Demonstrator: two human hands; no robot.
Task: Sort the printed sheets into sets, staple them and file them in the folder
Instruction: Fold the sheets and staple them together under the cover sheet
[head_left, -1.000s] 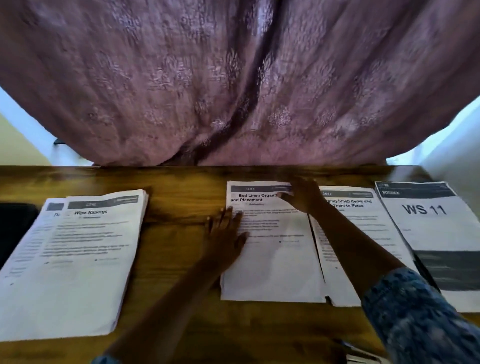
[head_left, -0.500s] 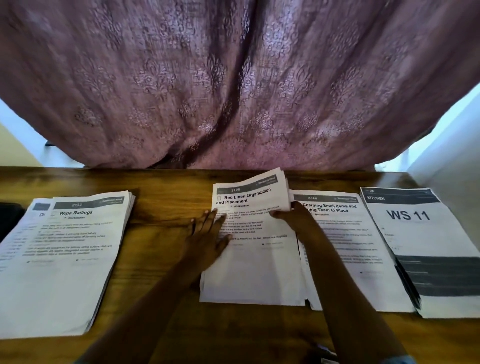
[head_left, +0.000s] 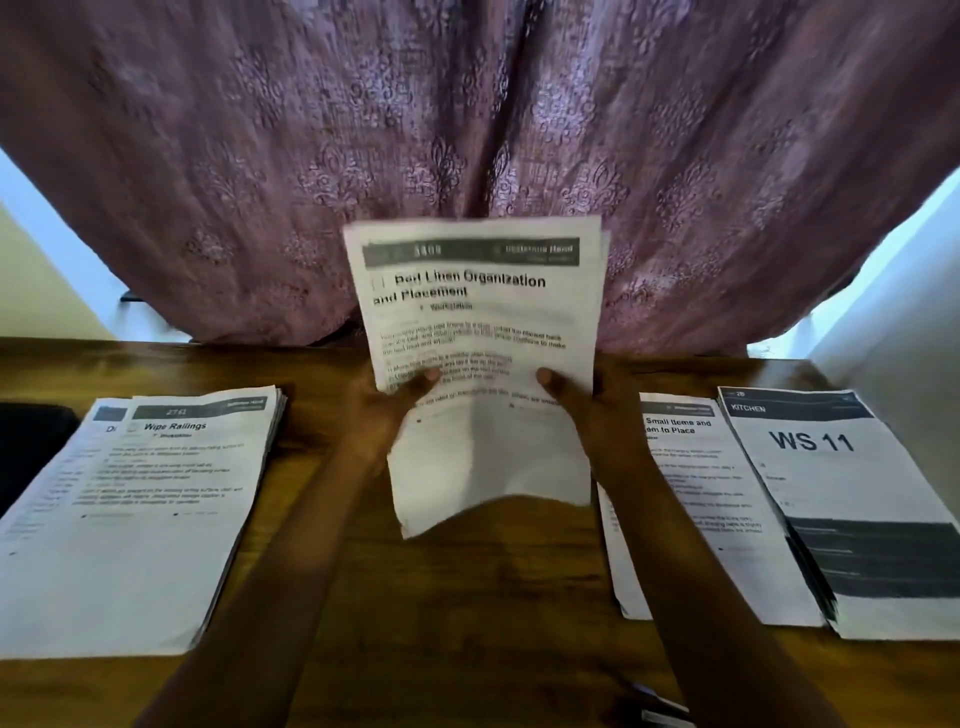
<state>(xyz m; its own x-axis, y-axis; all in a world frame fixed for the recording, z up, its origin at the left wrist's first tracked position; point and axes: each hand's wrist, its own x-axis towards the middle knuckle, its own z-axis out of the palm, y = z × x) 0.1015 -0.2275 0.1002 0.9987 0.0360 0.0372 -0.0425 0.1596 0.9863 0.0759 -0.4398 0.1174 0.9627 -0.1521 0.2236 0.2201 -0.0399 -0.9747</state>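
Observation:
A thin set of printed sheets headed "Bed Linen Organization and Placement" (head_left: 483, 332) is held upright above the middle of the wooden table (head_left: 467, 597). My left hand (head_left: 387, 410) grips its left edge, thumb on the front. My right hand (head_left: 582, 402) grips its right edge the same way. The set's bottom edge hangs curled just above the wood. A "Wipe Railings" stack (head_left: 140, 509) lies at the left. A "Small Items" stack (head_left: 696, 509) and a "WS 11" kitchen stack (head_left: 852, 499) lie at the right.
A mauve patterned curtain (head_left: 467, 130) hangs behind the table's far edge. A black object (head_left: 31, 436) sits at the far left, partly under the left stack. A small dark and light item (head_left: 660, 709) shows at the bottom edge; it is too cut off to identify.
Both hands have taken the bed linen set by its side edges and lifted it off the table to an upright position. The other stacks have not moved.

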